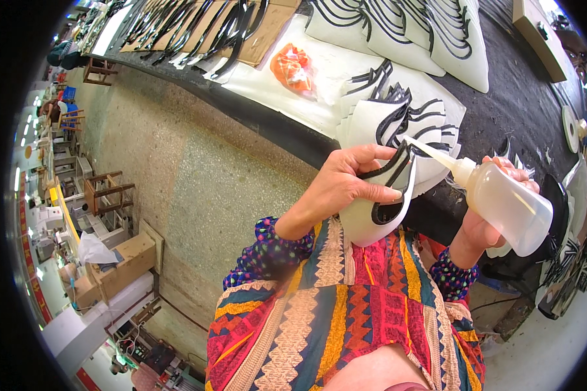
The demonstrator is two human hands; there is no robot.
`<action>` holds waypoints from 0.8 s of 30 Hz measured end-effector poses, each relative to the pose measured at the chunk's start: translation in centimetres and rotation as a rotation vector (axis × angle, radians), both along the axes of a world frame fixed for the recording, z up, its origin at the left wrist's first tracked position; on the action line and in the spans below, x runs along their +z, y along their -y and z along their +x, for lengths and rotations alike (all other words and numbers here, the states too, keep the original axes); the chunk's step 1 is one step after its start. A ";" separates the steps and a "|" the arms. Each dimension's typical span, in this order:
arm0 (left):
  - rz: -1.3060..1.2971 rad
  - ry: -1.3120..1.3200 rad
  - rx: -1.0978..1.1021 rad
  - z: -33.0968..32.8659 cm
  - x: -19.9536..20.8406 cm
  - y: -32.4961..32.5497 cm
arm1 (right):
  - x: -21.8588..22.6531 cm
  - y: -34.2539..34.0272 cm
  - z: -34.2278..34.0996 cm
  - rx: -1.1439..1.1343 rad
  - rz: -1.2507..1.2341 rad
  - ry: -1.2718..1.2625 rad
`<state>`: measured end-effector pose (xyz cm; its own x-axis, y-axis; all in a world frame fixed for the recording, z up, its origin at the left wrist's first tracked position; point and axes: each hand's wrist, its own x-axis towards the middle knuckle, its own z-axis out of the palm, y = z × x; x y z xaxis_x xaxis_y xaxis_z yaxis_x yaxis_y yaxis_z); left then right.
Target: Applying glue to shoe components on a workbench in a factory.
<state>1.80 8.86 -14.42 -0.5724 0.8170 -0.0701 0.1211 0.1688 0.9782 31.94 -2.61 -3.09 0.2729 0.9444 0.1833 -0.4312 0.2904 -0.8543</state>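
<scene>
My left hand (pixel 338 186) pinches a bent white piece with black trim (pixel 362 223), thumb in front and fingers behind. It looks like a shoe upper part, but its exact kind is unclear. Wrapped in my right hand (pixel 477 229) is a translucent squeeze bottle (pixel 514 205), tilted so its long white nozzle (pixel 430 151) points left. The nozzle tip is at the upper end of the black trim; whether they touch, I cannot tell. Clear liquid seems to fill part of the bottle. Just beyond lies an overlapping stack of similar white pieces (pixel 430 120).
On the dark-covered table (pixel 509 107), larger white pieces with black strips (pixel 430 32) lie at the back. An orange bundle in clear plastic (pixel 293 68) sits left of them, near black strips on cardboard (pixel 202 29). A wooden stool (pixel 107 194) stands on the floor at left.
</scene>
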 end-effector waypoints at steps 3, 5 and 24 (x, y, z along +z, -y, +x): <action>-0.040 -0.122 0.013 -0.1 0.2 0.0 | 0.0 -0.2 -0.3 0.030 -0.003 -0.010; -0.089 -0.126 -0.040 0.0 0.0 -0.2 | -0.1 -0.3 -0.3 0.148 0.032 -0.104; -0.231 -0.360 -0.525 -5.2 7.5 8.7 | -0.5 -2.6 -0.8 0.120 0.099 -0.121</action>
<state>-3.42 0.12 -6.94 -0.1242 0.9800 -0.1555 0.5555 0.1985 0.8074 31.10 0.01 -3.57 0.1850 0.9504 0.2499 -0.5659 0.3109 -0.7636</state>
